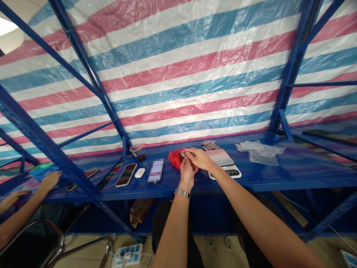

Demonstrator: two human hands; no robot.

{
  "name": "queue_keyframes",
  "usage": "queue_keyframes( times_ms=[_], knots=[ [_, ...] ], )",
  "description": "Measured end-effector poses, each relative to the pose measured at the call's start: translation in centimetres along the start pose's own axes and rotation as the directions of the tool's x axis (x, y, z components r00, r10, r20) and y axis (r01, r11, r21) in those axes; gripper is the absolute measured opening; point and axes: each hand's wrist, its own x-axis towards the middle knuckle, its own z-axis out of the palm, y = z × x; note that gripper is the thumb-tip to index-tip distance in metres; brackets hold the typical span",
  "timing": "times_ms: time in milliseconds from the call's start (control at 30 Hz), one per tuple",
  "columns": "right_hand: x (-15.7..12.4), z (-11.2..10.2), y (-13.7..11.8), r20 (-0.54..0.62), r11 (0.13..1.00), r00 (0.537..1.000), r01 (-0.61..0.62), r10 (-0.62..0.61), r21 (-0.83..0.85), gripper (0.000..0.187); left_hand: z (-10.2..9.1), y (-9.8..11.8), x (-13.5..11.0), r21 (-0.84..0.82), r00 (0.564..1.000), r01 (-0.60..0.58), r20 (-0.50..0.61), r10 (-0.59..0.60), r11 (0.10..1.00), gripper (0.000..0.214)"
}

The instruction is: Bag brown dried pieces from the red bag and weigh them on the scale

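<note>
My left hand [187, 172], with a metal watch band at the wrist, meets my right hand [200, 158] over a red plastic bag [174, 159]. The red bag lies crumpled and open, with small dark bits inside. Both hands have their fingers closed on what looks like a small clear plastic bag [183, 153], mostly hidden by the fingers. Just right of my hands is a white kitchen scale [223, 158] with a dark display. Behind the scale lies a clear packet [209, 145] with brownish contents.
Several flat clear zip bags [263, 153] lie right on the blue table [295, 163]. At left are a phone [126, 175], white earbud case [140, 172], another phone [156, 171] and plastic cup [138, 152]. Another person's hand [50, 181] is beyond the blue post [60, 156].
</note>
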Motion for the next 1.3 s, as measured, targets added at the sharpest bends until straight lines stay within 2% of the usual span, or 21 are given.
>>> queue_keyframes(
  times_ms=[233,400,633,833,1100,1300],
  knots=[
    [0.3,0.3,0.8,-0.057,1.0,0.998,0.002,-0.003,-0.009,0.034,0.3,0.2,0.0,-0.064,0.993,0.093,0.075,-0.089,0.994,0.026],
    [0.4,0.1,0.7,-0.111,1.0,0.994,-0.025,0.025,-0.005,0.033,0.6,0.3,-0.4,-0.099,0.991,0.106,0.087,-0.097,0.989,0.019],
    [0.6,-0.1,0.8,-0.106,0.999,0.994,-0.038,0.037,-0.005,0.032,1.0,0.8,-0.9,-0.092,0.986,0.141,0.106,-0.131,0.986,0.012],
    [0.8,-0.3,0.8,-0.109,0.999,0.994,-0.032,0.032,-0.005,0.033,1.3,1.3,-1.1,-0.126,0.974,0.206,0.124,-0.191,0.97,0.021],
    [0.9,-0.3,0.6,-0.114,0.998,0.992,-0.057,0.056,-0.011,0.033,1.1,1.6,-0.9,-0.18,0.974,0.22,0.099,-0.204,0.959,0.019],
    [0.8,0.1,0.8,-0.107,0.998,0.992,-0.061,0.06,-0.007,0.032,0.9,1.5,-0.8,-0.141,0.974,0.215,0.099,-0.203,0.966,0.013]
  ],
)
